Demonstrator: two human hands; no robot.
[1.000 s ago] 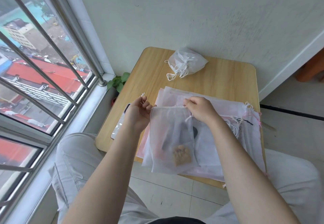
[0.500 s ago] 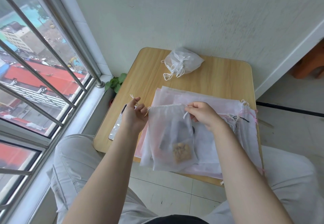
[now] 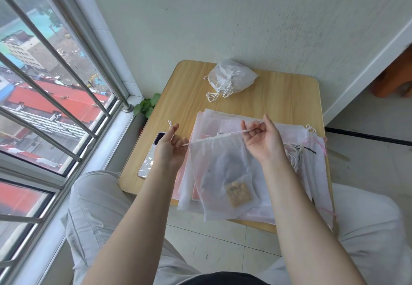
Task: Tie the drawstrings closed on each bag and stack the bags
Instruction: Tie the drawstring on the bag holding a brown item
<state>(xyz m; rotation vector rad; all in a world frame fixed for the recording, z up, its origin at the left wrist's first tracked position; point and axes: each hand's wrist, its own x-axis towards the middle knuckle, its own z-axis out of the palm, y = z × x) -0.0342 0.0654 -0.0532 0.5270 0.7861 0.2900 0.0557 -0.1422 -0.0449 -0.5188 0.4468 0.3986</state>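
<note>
Daylight is coming through a barred window (image 3: pixel 51 97) at nine o'clock; a pale wall (image 3: pixel 223 17) is rising at twelve, a wooden table (image 3: pixel 278 97) standing on tiled floor (image 3: pixel 223 249).

A small wooden table with round corners (image 3: pixel 278 97) stands against a plain white wall (image 3: pixel 223 17). A phone in a shiny patterned case (image 3: pixel 149 158) lies flat on the table's left edge. A little green leafy plant (image 3: pixel 147 105) peeks out in the corner between the table and the window. The big window has grey metal bars (image 3: pixel 55 50). Through it you can see red roofs (image 3: pixel 55 99) and other buildings far below. The floor has pale tiles (image 3: pixel 223 240). On the far right, part of a brown wooden piece of furniture (image 3: pixel 394 79) shows.
</note>
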